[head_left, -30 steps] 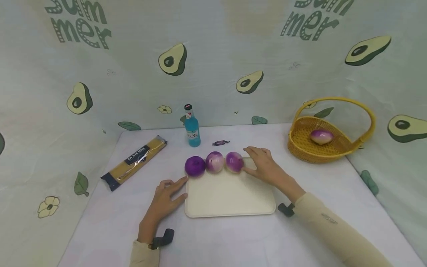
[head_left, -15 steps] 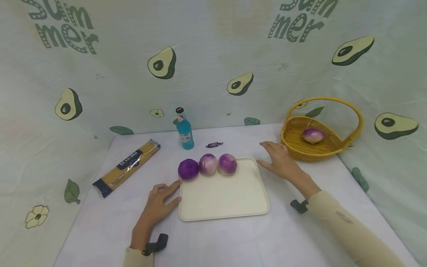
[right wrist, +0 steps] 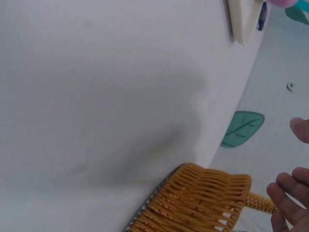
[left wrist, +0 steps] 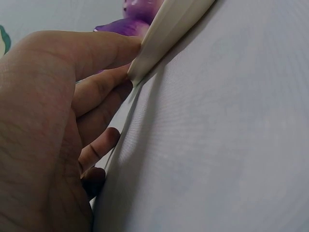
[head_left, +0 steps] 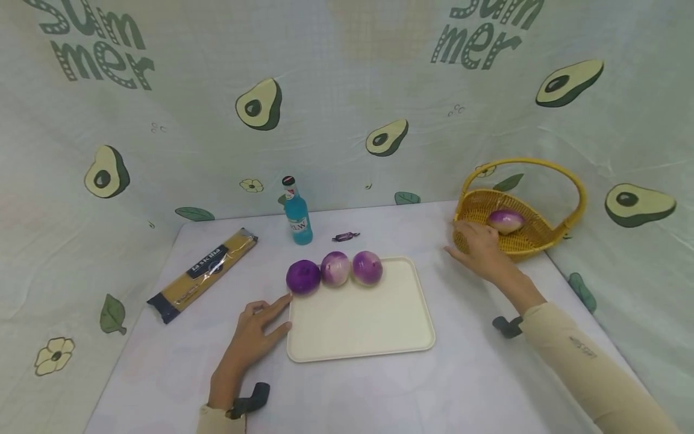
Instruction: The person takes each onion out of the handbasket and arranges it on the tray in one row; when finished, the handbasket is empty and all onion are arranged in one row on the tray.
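Observation:
Three purple onions lie in a row along the back left of a cream tray [head_left: 360,322]: a dark onion [head_left: 302,277], a paler onion [head_left: 335,269] and a third onion [head_left: 367,269]. My left hand [head_left: 249,337] rests at the tray's left side, and in the left wrist view its fingertips [left wrist: 135,44] touch the tray's edge. On the right, my right hand [head_left: 484,252] is over the near left rim of a yellow wicker basket [head_left: 534,246], fingers spread with nothing between them. Another purple-white onion [head_left: 506,222] lies inside the basket, just beyond those fingers.
A packet of spaghetti [head_left: 202,276] lies at an angle on the left. Behind the tray stand a blue bottle [head_left: 298,220] and a small wrapped candy [head_left: 345,236]. The basket's tall handle [head_left: 579,196] arches over it. A printed cloth [head_left: 325,90] hangs behind the table.
My right hand has moved away from the rightmost onion on the tray, rightward to the basket. The left hand stays at the tray's edge. The head view has shifted slightly.

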Motion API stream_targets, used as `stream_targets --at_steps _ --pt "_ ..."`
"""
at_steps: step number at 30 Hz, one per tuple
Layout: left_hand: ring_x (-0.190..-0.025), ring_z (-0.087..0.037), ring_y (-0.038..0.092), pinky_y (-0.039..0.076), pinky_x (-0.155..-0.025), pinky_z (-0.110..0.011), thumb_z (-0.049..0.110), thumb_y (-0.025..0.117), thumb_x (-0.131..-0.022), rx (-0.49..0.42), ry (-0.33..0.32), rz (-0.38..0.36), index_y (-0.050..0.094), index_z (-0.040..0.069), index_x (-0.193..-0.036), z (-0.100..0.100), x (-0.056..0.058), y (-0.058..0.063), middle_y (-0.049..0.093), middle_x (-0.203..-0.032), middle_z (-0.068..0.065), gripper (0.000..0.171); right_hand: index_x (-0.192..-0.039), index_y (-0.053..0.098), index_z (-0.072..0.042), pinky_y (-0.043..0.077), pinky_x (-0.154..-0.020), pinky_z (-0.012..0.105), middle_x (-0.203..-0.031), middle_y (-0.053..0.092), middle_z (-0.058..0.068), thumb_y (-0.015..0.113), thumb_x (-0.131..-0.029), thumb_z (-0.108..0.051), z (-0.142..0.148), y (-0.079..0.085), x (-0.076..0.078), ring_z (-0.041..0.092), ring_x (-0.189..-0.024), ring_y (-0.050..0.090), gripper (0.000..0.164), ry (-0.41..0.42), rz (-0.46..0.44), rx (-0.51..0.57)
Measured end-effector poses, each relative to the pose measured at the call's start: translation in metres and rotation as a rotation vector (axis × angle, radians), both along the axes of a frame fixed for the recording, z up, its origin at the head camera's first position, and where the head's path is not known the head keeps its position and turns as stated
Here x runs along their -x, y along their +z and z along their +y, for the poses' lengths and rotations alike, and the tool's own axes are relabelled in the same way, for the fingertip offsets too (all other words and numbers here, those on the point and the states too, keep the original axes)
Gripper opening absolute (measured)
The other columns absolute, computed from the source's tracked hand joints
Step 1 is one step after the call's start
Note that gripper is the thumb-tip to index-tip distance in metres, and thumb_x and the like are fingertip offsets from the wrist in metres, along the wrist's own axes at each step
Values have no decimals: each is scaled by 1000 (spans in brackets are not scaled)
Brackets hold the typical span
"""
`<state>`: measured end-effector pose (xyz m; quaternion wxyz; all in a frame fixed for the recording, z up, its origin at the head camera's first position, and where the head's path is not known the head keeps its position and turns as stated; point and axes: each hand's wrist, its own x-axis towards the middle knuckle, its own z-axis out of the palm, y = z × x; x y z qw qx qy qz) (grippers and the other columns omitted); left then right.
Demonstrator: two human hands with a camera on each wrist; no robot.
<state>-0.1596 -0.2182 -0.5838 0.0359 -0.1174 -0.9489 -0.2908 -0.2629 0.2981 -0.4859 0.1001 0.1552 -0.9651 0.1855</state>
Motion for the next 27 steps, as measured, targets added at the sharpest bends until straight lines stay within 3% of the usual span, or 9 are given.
stream_targets --at_steps 14,27 --pt "-121 -26 42 32 -101 -54 52 65 -93 10 19 -51 49 37 -148 1 0 3 56 -143 12 59 -139 45 11 19 -103 73 -137 46 35 71 -94 -25 29 8 11 52 -129 38 63 -72 -30 -29" --pt "-123 -25 41 31 -102 -53 54 63 -93 13 31 -65 47 41 -148 0 0 2 54 -144 14 59 -137 44 15 20 -102 65 -136 46 36 69 -94 -24 63 2 21 51 -128 37 64 -132 -59 -110"
